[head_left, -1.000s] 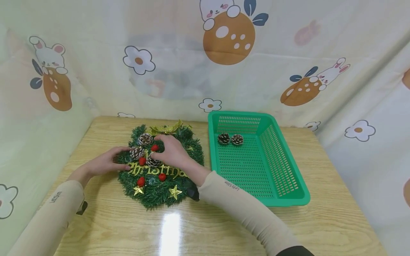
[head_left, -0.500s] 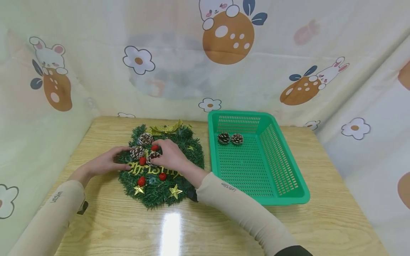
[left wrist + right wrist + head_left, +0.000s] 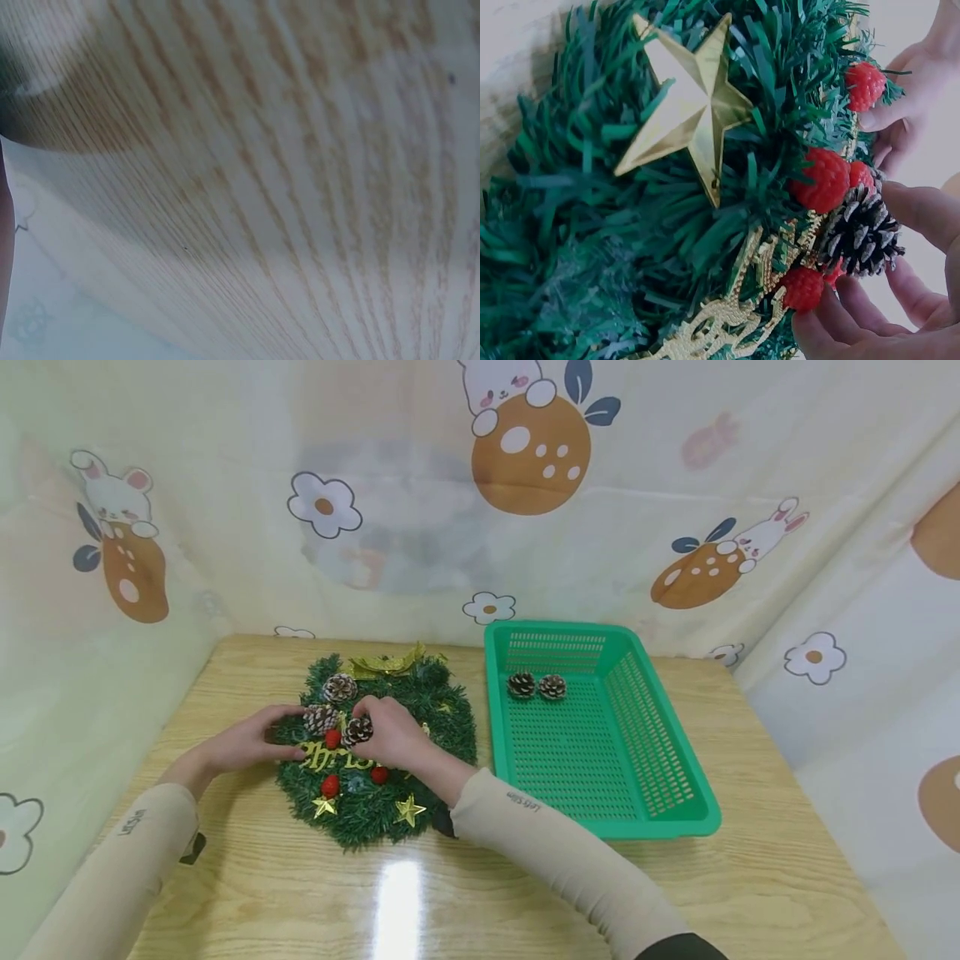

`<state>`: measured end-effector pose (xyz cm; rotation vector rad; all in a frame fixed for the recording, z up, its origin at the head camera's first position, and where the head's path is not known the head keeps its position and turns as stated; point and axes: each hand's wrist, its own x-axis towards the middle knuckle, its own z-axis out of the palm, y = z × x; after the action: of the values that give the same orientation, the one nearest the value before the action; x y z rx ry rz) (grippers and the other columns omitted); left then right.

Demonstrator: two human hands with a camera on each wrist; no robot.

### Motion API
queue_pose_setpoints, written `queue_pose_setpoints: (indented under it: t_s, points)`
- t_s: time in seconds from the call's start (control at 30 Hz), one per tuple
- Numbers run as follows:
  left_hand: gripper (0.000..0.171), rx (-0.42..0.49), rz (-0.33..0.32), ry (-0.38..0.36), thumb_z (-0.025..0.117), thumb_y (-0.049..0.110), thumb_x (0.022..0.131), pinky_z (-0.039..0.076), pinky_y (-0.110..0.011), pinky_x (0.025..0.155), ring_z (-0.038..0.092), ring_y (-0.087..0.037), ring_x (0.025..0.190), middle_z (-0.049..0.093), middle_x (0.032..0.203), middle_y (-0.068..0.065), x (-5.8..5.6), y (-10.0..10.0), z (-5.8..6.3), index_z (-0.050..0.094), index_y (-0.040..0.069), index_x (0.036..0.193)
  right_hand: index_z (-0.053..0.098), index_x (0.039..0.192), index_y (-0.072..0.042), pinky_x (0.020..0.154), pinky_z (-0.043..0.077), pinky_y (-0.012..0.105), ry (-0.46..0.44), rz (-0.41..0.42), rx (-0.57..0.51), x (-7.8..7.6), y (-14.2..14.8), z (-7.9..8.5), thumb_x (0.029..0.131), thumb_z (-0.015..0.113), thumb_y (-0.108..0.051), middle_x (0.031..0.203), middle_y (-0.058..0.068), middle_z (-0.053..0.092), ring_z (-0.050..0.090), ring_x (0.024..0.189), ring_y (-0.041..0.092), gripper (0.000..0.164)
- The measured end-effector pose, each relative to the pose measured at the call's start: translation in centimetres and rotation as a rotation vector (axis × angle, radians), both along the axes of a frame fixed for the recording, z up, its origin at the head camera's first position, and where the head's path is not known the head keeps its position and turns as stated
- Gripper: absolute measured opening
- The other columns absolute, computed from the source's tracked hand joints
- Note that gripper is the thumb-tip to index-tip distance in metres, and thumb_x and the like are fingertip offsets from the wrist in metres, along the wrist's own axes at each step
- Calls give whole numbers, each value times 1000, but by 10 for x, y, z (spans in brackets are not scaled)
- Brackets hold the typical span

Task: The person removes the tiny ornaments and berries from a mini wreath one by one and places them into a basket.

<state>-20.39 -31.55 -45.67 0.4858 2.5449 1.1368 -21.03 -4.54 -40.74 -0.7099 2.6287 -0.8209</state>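
Observation:
A green Christmas wreath (image 3: 442, 710) lies on the table, bearing gold lettering (image 3: 330, 758), gold stars (image 3: 697, 101) and red berries (image 3: 821, 178). My left hand (image 3: 251, 742) holds the wreath's left edge, thumb and fingers apart beside a frosted pine cone (image 3: 321, 718). Over the wreath's middle, my right hand (image 3: 393, 735) grips another pine cone (image 3: 862, 232) between thumb and fingers, close to the berries and lettering. A further pine cone (image 3: 340, 687) sits at the wreath's upper left. The left wrist view has only blurred wood grain and a sliver of skin.
Right of the wreath stands a green plastic basket (image 3: 678, 752) with two pine cones (image 3: 537, 686) in its far left corner. A gold bow (image 3: 386, 667) tops the wreath. A patterned curtain (image 3: 405, 552) hangs behind the wooden table (image 3: 300, 902).
My right hand has come down and slightly left, its fingers closing round the middle pine cone. The left hand has stayed at the wreath's edge.

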Motion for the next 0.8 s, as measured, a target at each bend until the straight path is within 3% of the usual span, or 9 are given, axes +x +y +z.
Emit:
queue_pose_setpoints:
  t_s: [0.17,0.4,0.8]
  points:
    - [79,-11,0,-2,73,31,89,19,-71,107,20,-53,138,24,152,-30,0,1,-1,32,1,149,54,130,-13,78,48,28,27,13,7,1,-1,-4,89,74,-21,127,6,55,54,109,19,47]
    - [79,-18,4,3,73,32,89,19,-71,107,20,-53,138,24,153,-30,0,1,-1,32,1,149,54,131,-12,84,49,28,69,39,16,0,-1,-5,92,70,-18,127,5,57,55,112,19,43]
    - [77,-3,-2,12,73,30,89,19,-70,108,19,-52,139,25,152,-30,-1,1,-2,34,1,149,55,132,-14,83,48,30,41,-17,-50,0,0,4,94,66,-24,127,4,55,53,109,18,41]
